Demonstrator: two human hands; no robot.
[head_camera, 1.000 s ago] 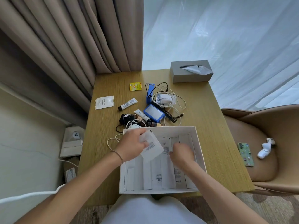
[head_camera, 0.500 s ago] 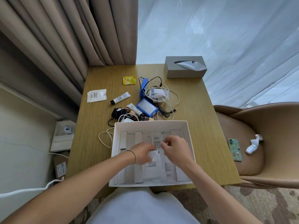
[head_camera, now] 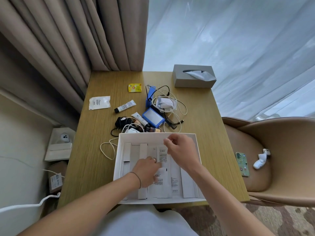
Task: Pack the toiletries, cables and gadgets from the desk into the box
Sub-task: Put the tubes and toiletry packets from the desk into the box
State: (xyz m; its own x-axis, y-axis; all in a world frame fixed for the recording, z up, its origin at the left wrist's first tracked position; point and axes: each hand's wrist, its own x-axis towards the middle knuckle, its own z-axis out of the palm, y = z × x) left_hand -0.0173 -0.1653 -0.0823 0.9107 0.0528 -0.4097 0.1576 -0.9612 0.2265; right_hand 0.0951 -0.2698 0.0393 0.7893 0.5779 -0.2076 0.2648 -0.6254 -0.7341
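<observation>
**Both hands inside the white box, loose items waiting behind it**

Beige curtains and a sheer drape back a wooden desk (head_camera: 102, 137). From the head view I see the white box (head_camera: 196, 140) at the near edge, lined with white packets and printed leaflets. My left hand (head_camera: 147, 172) lies knuckles up on a leaflet (head_camera: 159, 182), fingers curled; whether it pinches the paper I cannot tell. My right hand (head_camera: 181, 150) hovers at the box's 1 o'clock, thumb and forefinger nearly together, nothing visibly between them. Beyond the box, at 12 o'clock, sit tangled cables (head_camera: 177, 106), a blue gadget (head_camera: 153, 117) and a black-capped tube (head_camera: 125, 106); a white sachet (head_camera: 99, 103) lies at 10 o'clock, a tissue box (head_camera: 192, 80) at 1 o'clock.
</observation>
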